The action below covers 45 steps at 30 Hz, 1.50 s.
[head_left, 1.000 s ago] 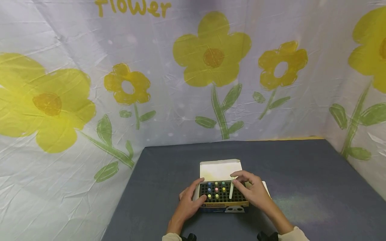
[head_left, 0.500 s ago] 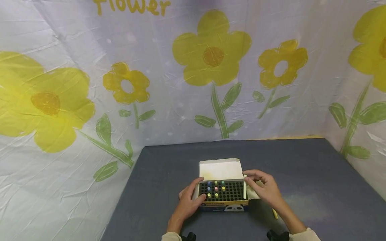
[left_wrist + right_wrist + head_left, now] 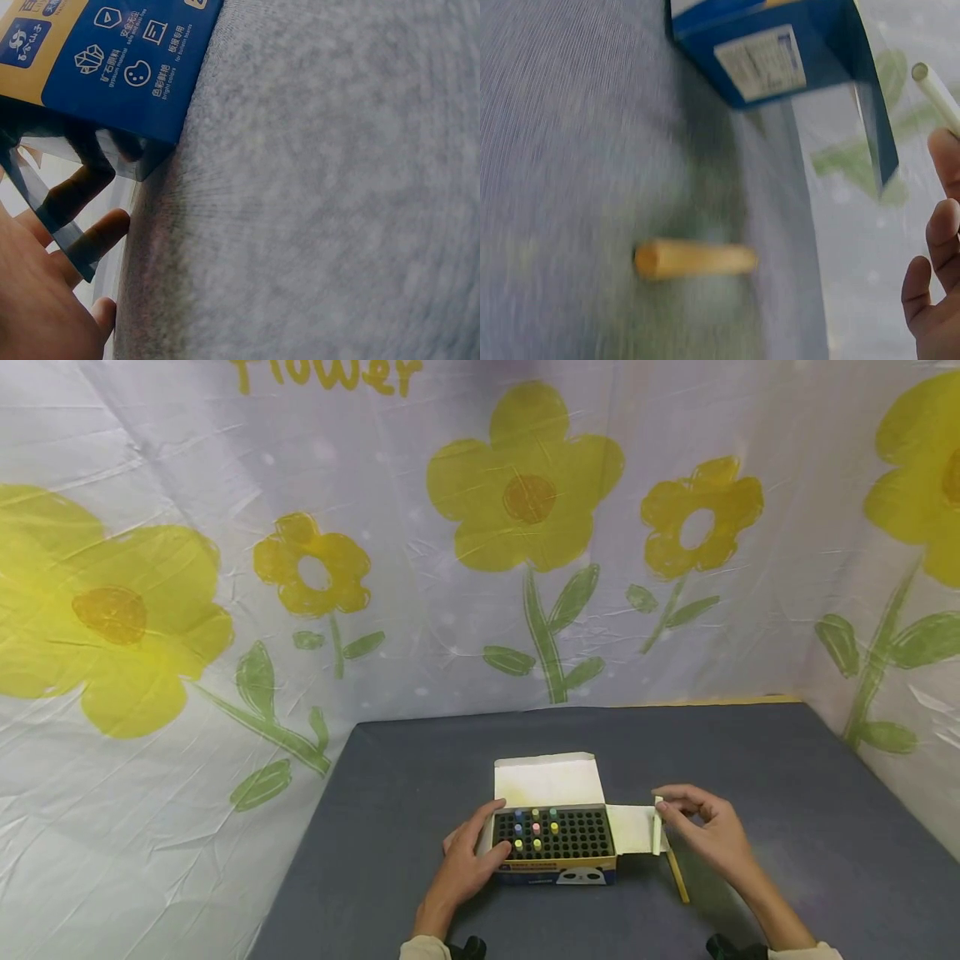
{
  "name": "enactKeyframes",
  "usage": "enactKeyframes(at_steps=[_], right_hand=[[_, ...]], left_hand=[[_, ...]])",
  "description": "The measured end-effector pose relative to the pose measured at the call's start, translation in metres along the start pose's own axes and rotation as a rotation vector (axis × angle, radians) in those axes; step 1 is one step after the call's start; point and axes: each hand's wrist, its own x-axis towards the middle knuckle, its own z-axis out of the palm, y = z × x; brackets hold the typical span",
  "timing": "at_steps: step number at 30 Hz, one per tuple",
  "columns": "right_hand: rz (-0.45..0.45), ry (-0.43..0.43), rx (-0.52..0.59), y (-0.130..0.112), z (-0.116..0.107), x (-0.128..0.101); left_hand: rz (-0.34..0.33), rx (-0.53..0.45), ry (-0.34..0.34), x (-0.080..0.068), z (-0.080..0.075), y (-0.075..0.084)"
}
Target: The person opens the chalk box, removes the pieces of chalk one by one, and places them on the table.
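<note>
Left hand (image 3: 465, 868) down at the left end of the chalk box (image 3: 555, 845), fingers curled round its edge and wall, thumb against the near side — a firm grip steadying the box on the grey desk (image 3: 420, 777). Seen from the left wrist, the same hand (image 3: 45, 300) tucked against the blue printed side of the box (image 3: 120, 67), fingertips partly behind a clear flap. Right hand (image 3: 708, 835) out just beyond the box's open side flap (image 3: 633, 828), pinching a pale chalk stick (image 3: 658, 831) between thumb and fingertips, stick held roughly upright, clear of the tray. From the right wrist, only the white tip of that stick (image 3: 937, 94) at the top right, fingers (image 3: 937, 262) below it. Box lid (image 3: 547, 778) folded back, standing open toward the backdrop. Inside, a black grid of holes, a handful of coloured chalk ends (image 3: 536, 828) poking up in the left part, the rest of the holes dark. On the desk just right of the box, under the right hand, an orange-yellow chalk stick (image 3: 677, 877) lying flat, apart from the box; same stick (image 3: 696, 259) blurred in the right wrist view. Behind it all, a wrinkled white cloth backdrop (image 3: 225, 527) with big yellow flowers.
</note>
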Motion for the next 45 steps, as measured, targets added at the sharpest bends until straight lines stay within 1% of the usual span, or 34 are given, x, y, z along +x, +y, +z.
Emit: enactKeyframes(at_steps=[7,12,17,22,28,33,35,39,45], right_hand=[[0.094,-0.031,-0.037,0.016,-0.019,-0.012],[0.157,-0.062,-0.040,0.026,-0.030,-0.020],[0.187,-0.094,-0.043,0.037,-0.036,-0.026],[0.203,-0.170,-0.039,0.048,-0.037,-0.029],[0.202,-0.271,-0.093,0.050,-0.032,-0.025],[0.189,-0.320,-0.144,0.051,-0.028,-0.024],[0.169,-0.330,-0.165,0.051,-0.027,-0.024],[0.142,-0.320,-0.227,0.051,-0.025,-0.026],[0.051,-0.243,-0.422,0.049,-0.019,-0.025]], left_hand=[[-0.007,-0.014,-0.003,-0.001,0.000,0.000],[-0.005,-0.015,-0.006,0.000,-0.001,0.001],[0.008,-0.023,-0.008,0.000,-0.001,0.002],[0.011,-0.024,-0.008,-0.001,-0.001,0.002],[-0.002,-0.027,-0.005,-0.001,-0.001,0.002],[-0.012,-0.017,-0.002,-0.001,0.000,0.001],[-0.011,-0.017,-0.001,-0.001,0.001,0.000],[-0.001,-0.025,0.002,-0.001,0.001,0.001],[0.009,-0.028,0.007,-0.002,0.000,0.002]])
